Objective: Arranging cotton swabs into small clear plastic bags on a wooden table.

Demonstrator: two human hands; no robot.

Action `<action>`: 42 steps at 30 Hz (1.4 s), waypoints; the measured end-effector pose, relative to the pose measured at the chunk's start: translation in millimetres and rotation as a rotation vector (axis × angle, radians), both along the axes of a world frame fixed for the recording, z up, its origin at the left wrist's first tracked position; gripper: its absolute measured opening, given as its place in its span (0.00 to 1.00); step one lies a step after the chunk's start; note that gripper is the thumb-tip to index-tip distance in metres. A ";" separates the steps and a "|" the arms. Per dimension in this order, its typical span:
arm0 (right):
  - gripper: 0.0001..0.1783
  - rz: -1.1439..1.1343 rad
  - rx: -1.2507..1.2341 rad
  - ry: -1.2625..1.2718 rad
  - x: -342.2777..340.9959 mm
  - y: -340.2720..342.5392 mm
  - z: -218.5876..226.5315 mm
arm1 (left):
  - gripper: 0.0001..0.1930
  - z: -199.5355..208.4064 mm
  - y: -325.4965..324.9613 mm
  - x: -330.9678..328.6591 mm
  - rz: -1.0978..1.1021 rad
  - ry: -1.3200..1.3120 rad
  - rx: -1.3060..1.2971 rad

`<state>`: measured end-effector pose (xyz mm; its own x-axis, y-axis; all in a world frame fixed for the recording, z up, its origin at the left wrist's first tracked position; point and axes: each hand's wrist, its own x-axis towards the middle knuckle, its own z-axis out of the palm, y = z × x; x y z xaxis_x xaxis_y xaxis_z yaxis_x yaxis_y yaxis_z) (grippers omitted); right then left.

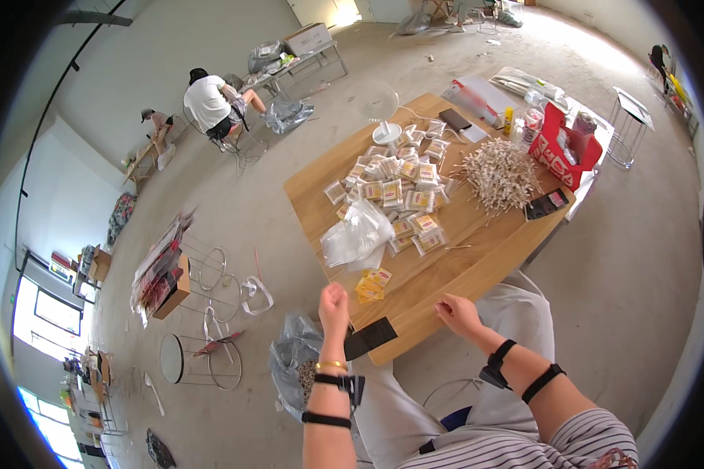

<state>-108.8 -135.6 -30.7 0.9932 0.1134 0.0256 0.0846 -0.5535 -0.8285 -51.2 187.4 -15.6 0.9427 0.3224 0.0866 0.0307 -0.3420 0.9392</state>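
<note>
My left hand (pixel 334 306) is closed with its fingers curled, just off the left edge of the wooden table (pixel 461 262). My right hand (pixel 459 314) is also closed, fingertips pinched together, over the near edge. Whether either holds anything small is hidden. Between them lie several yellow cards (pixel 373 284) and a black flat rectangular thing (pixel 371 338) at the table's corner. Beyond the cards sits a stack of clear plastic bags (pixel 357 234). Behind it, small packets of cotton swabs (pixel 393 193) form a heap. To their right is a loose pile of cotton swabs (pixel 499 176).
A white fan (pixel 386 133), a dark phone (pixel 454 119) and a red bag (pixel 563 148) stand toward the far side. A grey plastic bag (pixel 291 383) hangs by the left table edge. Stools (pixel 203 361) stand on the left; a seated person (pixel 210 105) works farther off.
</note>
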 end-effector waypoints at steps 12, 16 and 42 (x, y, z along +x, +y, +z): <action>0.01 -0.066 -0.008 -0.081 -4.6 12.2 17.9 | 0.25 -21.7 52.2 116.7 -0.059 -0.026 0.862; 0.01 -0.072 -0.031 -0.101 -3.7 3.9 19.8 | 0.15 2.7 36.8 121.2 -0.211 0.109 0.801; 0.16 0.407 1.087 0.660 -19.4 49.2 108.0 | 0.16 131.7 -70.8 -138.4 -0.268 0.104 -0.976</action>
